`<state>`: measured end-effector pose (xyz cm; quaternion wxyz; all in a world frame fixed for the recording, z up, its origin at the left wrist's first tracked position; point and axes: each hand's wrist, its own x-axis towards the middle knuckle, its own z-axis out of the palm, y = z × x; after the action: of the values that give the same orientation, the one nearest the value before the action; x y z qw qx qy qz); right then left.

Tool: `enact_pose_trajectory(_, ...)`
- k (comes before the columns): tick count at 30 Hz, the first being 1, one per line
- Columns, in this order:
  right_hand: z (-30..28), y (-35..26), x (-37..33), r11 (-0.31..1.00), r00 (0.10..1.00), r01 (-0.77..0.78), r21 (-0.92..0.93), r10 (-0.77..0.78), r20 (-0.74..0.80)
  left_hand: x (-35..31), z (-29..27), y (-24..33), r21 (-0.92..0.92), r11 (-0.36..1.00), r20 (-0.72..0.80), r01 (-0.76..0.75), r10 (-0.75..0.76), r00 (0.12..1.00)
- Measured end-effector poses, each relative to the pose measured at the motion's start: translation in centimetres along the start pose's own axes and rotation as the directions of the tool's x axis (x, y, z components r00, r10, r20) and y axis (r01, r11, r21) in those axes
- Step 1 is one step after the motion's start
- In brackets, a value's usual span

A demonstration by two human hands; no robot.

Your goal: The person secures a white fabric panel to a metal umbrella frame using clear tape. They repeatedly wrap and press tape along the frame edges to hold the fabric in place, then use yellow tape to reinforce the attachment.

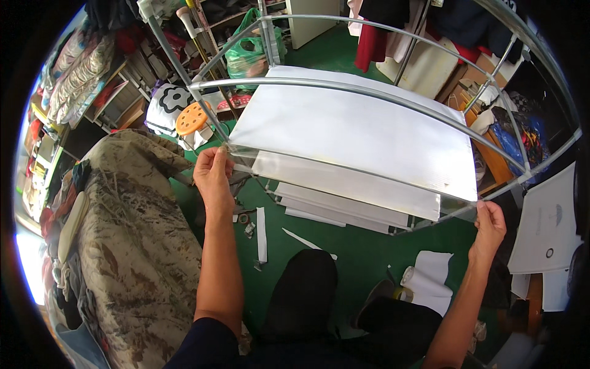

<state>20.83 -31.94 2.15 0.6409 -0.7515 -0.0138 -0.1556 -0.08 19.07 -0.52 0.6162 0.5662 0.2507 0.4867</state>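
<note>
Head view: I log thumb and fingers of the left hand (213, 178) and right hand (490, 224) pinched together on the near corners of the white sheet (356, 129), which spans the metal rack (326, 85) above the lower panels (344, 182). I judge that even, light tension, both corners drawn equally, would best keep its near edge straight and uncreased.
</note>
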Motion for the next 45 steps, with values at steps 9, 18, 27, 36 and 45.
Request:
enact_pose_trajectory(9,-1.3,-0.2,-0.6,0.996,0.996,-0.092,-0.023,0.092,0.010,0.1,0.3,0.1,-0.081,0.996,-0.019,0.027,-0.029,0.999)
enact_pose_trajectory(18,0.6,-0.9,-0.5,0.994,0.995,-0.104,0.038,0.104,-0.007,1.0,-0.1,-1.3,-0.008,1.000,-0.012,-0.024,0.024,1.000)
enact_pose_trajectory(27,0.6,-0.3,-0.2,0.984,0.993,-0.107,0.140,0.113,-0.035,1.2,0.2,-1.9,0.017,1.000,-0.015,0.005,-0.005,1.000)
enact_pose_trajectory(36,0.8,-0.3,0.8,0.958,0.976,-0.213,0.194,0.217,0.001,1.6,0.2,-2.1,-0.021,0.999,-0.053,0.044,-0.045,0.998)
enact_pose_trajectory(45,-0.4,1.3,1.6,0.963,0.982,-0.190,0.193,0.184,0.047,1.4,1.5,-1.6,-0.110,0.984,-0.067,0.139,-0.147,0.987)
